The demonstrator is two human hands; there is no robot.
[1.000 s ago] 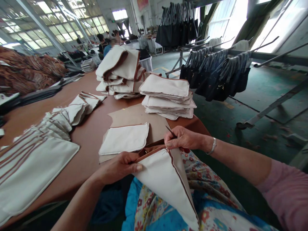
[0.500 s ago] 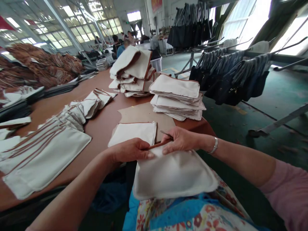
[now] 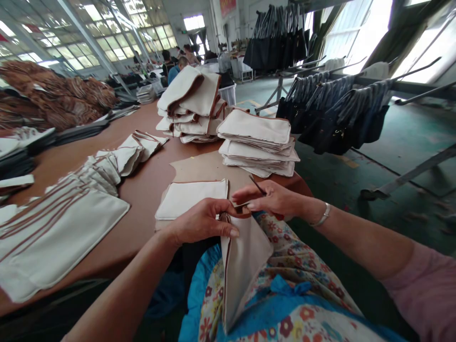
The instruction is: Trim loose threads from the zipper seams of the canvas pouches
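My left hand [image 3: 204, 219] is closed, with thumb and fingers pinching the top of a cream fabric pouch [image 3: 245, 259] near its brown-trimmed edge. The pouch hangs folded down over my lap, its brown-trimmed mouth partly gaping. Just to the right, my right hand [image 3: 274, 199] grips a slim dark pointed tool [image 3: 257, 184] with its tip up; its exact kind I cannot make out. The right fingertips are at the pouch's mouth. A single cream pouch [image 3: 192, 199] lies flat on the table beyond my left hand.
Stacked cream pouches [image 3: 254, 126] stand at the table's right edge, beside a taller folded pile [image 3: 192, 95]. A fanned row of pouches [image 3: 71, 237] covers the left. Black bags [image 3: 342, 121] hang from a rack [image 3: 377, 192] at right. People sit farther back.
The pouch has turned from lying broad across my lap to hanging narrow and folded. My right hand has shifted slightly right and up, its tool now pointing more upward.
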